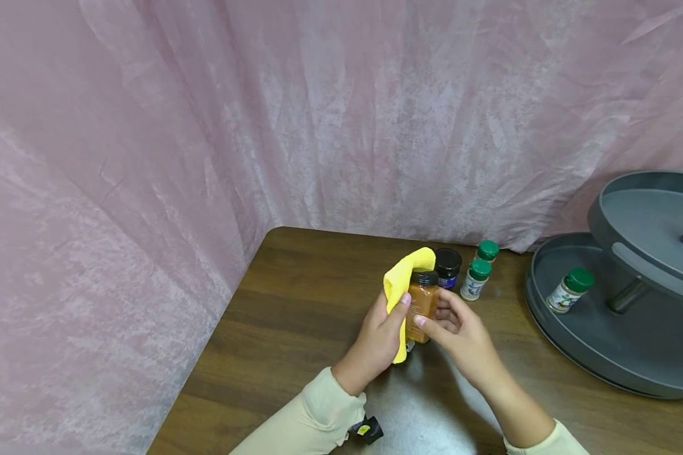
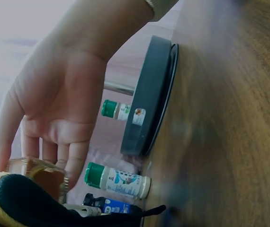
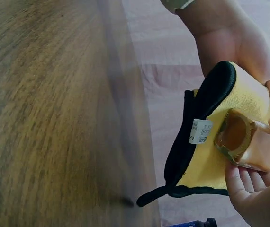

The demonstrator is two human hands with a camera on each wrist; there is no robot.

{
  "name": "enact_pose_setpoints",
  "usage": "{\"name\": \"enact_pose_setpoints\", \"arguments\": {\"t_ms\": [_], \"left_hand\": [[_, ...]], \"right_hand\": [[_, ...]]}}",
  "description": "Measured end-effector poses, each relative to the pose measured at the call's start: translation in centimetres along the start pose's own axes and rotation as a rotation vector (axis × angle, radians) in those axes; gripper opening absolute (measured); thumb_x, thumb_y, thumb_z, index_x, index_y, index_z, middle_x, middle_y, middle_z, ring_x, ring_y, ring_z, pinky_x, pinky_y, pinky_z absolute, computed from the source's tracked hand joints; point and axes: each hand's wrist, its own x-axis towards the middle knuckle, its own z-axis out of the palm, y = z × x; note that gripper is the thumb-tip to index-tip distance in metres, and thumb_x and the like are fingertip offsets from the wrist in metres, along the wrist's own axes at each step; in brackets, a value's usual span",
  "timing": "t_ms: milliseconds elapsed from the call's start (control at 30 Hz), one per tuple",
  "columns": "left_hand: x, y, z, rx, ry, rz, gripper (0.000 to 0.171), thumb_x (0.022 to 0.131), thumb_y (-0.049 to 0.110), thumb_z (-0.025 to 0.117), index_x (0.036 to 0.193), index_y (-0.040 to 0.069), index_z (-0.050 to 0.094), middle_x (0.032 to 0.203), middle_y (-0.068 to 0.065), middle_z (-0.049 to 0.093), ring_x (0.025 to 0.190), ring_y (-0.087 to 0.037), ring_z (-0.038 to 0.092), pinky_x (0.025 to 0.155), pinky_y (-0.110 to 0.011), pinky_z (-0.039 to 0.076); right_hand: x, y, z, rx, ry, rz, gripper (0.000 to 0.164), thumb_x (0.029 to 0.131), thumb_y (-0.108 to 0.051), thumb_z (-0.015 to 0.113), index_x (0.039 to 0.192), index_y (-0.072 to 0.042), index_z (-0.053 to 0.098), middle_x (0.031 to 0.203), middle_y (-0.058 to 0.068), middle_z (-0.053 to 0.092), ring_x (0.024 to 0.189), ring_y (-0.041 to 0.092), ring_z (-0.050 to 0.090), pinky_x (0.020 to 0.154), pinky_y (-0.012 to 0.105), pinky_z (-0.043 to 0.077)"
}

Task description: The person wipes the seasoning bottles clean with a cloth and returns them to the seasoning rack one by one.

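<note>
A square clear jar of orange-brown spice [image 1: 422, 309] with a black lid is held up over the table, upright. My left hand [image 1: 375, 338] grips a yellow cloth [image 1: 401, 281] against the jar's left side, thumb toward the front. From the right, my right hand [image 1: 463, 338] holds the same jar between thumb and fingers. In the right wrist view the cloth [image 3: 206, 165] shows black edging and a white tag, and the jar's base [image 3: 234, 135] faces the camera. The left wrist view shows the right palm [image 2: 64, 99] beside the jar, part of which the cloth hides.
Behind the jar stand a black-lidded jar [image 1: 448, 265] and two green-capped shakers, the nearer shaker [image 1: 475, 281] in front. At right is a grey two-tier round stand [image 1: 580, 360], with another green-capped shaker [image 1: 569, 291] on its lower tier. A pink curtain [image 1: 341, 126] hangs behind the wooden table [image 1: 273, 303].
</note>
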Motion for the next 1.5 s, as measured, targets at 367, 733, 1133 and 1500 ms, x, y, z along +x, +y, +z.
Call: {"name": "enact_pose_setpoints", "arguments": {"t_ms": [367,733,1133,1500], "left_hand": [[0.1,0.3,-0.5,-0.031,0.036,0.028,0.047,0.108,0.039,0.044,0.147,0.015,0.042,0.136,-0.008,0.059,0.123,-0.019,0.057,0.107,-0.042,0.046],[0.1,0.2,-0.1,-0.003,0.020,0.057,0.043,0.107,0.034,0.048,0.143,0.009,0.046,0.130,-0.010,0.059,0.116,-0.018,0.058,0.104,-0.036,0.047],[-0.2,-0.1,0.7,-0.026,-0.090,0.039,0.041,0.108,0.034,0.046,0.141,0.009,0.045,0.127,-0.011,0.059,0.107,-0.013,0.062,0.094,-0.029,0.054],[-0.2,-0.6,0.8,-0.240,-0.050,-0.089,0.041,0.107,0.038,0.046,0.138,0.010,0.047,0.120,-0.015,0.067,0.100,-0.021,0.070,0.085,-0.034,0.059]], "right_hand": [[0.1,0.6,0.6,-0.063,-0.050,-0.078,0.049,0.092,-0.012,0.074,0.135,-0.003,0.053,0.116,0.017,0.065,0.101,0.010,0.065,0.088,0.021,0.056],[-0.3,0.4,0.9,0.000,0.055,-0.054,0.048,0.091,-0.008,0.074,0.133,0.000,0.052,0.114,0.015,0.062,0.097,0.008,0.065,0.083,0.018,0.056],[-0.3,-0.3,-0.2,0.028,0.189,-0.059,0.049,0.095,-0.010,0.069,0.139,-0.002,0.049,0.117,0.000,0.057,0.103,0.006,0.061,0.088,0.013,0.052],[-0.5,-0.5,0.2,0.090,0.261,-0.227,0.052,0.089,0.008,0.070,0.134,-0.003,0.047,0.122,0.001,0.059,0.112,0.009,0.060,0.096,0.013,0.049]]}}
